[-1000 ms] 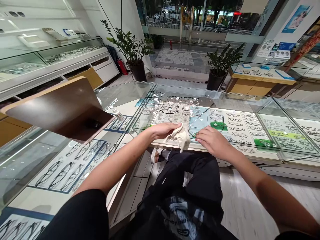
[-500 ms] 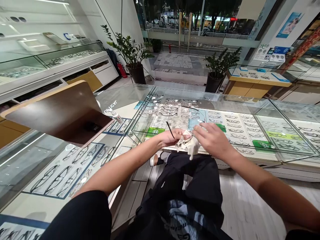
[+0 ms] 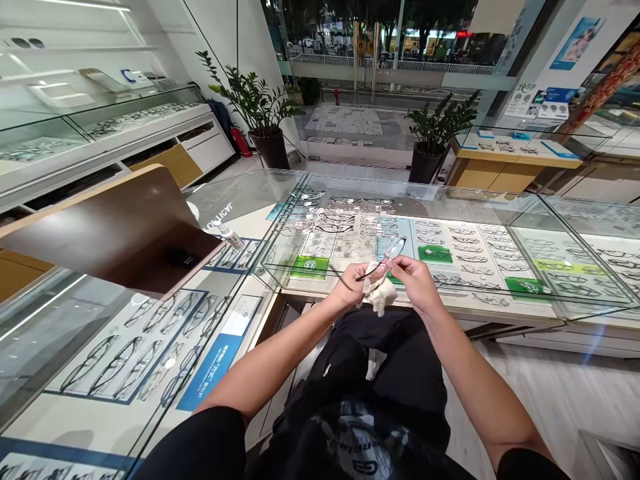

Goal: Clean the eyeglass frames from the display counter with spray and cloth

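A pair of eyeglasses (image 3: pixel 397 247) with a thin dark frame is held between my two hands, one lens pointing up and away from me. My left hand (image 3: pixel 354 283) is closed around the near side of the frame, where a dark temple arm crosses the fingers. With thumb and fingertips pinched together, my right hand (image 3: pixel 416 281) grips the frame near its middle. A crumpled cream cloth (image 3: pixel 383 297) hangs below the glasses between the hands; which fingers hold it is hidden.
Under my hands runs a glass display counter (image 3: pixel 450 200) with rows of eyeglasses inside. A brown-backed mirror or panel (image 3: pixel 115 230) tilts up at left, beside a small white bottle (image 3: pixel 230 236). Potted plants (image 3: pixel 270 143) stand beyond, before the glass doors.
The glasses have turned, so a lens now rises above my fingers. My right hand has moved from over the cloth to pinch the frame, and the cloth hangs lower between the hands.
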### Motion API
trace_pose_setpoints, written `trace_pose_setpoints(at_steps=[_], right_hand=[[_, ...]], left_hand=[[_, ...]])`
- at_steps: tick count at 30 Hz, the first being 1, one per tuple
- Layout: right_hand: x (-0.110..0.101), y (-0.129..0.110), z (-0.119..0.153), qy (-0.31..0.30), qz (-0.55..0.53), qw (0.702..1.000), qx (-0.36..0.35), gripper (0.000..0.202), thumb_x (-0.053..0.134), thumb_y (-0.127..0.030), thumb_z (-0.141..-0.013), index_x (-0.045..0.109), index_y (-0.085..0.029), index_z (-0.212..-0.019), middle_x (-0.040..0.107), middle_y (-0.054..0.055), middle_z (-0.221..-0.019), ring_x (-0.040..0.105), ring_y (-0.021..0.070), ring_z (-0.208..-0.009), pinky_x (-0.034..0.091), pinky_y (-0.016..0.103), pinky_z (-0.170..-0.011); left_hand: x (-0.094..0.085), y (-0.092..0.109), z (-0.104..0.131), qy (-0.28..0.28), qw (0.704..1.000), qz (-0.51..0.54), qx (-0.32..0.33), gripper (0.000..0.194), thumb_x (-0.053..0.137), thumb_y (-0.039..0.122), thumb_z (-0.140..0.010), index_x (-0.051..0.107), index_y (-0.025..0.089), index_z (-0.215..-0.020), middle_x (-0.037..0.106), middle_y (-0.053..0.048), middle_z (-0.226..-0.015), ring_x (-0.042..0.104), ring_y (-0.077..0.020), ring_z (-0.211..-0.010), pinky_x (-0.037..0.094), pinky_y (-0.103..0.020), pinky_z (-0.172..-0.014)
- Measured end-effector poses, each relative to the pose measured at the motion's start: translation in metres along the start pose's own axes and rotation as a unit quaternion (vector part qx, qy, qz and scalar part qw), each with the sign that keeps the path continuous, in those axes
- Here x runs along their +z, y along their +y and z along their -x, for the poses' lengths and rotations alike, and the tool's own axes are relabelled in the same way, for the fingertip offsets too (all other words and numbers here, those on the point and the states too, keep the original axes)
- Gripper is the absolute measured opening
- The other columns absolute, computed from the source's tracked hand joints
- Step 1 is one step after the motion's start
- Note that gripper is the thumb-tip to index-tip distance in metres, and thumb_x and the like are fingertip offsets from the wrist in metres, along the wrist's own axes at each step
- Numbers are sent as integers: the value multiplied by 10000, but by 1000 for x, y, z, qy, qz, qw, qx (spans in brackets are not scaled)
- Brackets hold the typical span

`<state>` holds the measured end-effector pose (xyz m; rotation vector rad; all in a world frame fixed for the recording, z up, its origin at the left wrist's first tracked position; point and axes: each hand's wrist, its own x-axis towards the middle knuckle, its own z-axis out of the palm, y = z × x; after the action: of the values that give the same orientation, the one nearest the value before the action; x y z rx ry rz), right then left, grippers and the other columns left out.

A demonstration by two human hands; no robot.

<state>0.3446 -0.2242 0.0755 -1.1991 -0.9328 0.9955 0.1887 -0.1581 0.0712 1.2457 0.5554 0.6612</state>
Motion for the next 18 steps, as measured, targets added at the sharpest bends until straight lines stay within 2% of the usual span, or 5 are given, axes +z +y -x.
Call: trace_pose_setpoints(at_steps=[3, 9, 11, 15, 18], right_hand=[[-1, -1, 2, 12, -5, 1000, -8, 372, 905, -586, -731, 783, -237, -767, 753, 21, -817, 689, 211, -852, 554, 348, -852], [0, -1, 4, 34, 19, 999, -6, 403, 872, -627, -737, 775, -240, -790, 777, 45, -878, 694, 229, -832, 557, 360, -793], [0, -2, 6, 29, 39, 999, -12, 393, 859, -620, -757, 766, -240, -789, 768, 39, -858, 697, 231, -840, 557, 356, -794], [0, 0, 10, 26, 49, 998, -12, 382, 853, -612, -772, 771, -240, -805, 772, 34, -860, 703, 236, -899, 560, 364, -861], [-1, 6, 12, 34, 46, 998, -11, 365, 841, -598, -798, 784, -237, -810, 770, 36, -852, 688, 226, -869, 545, 350, -821]], left_hand=[[3, 4, 2, -4, 1000, -10, 13, 663, 838, 736, -716, 536, 155, -620, 468, 43, -565, 354, -61, -530, 269, -218, -521], [7, 11, 6, -19, 999, 44, -25, 567, 975, 565, -599, 679, 136, -821, 627, -2, -734, 535, -99, -650, 412, -223, -628], [8, 9, 6, -12, 998, 47, -25, 573, 967, 583, -610, 666, 133, -796, 609, 3, -703, 505, -90, -620, 390, -224, -607], [7, 0, 5, 12, 999, 44, -10, 652, 915, 679, -647, 525, 157, -633, 447, 50, -582, 344, -58, -551, 272, -227, -544], [4, -5, 5, -5, 999, 42, -22, 638, 897, 693, -667, 562, 150, -665, 484, 38, -604, 373, -69, -571, 293, -227, -561]])
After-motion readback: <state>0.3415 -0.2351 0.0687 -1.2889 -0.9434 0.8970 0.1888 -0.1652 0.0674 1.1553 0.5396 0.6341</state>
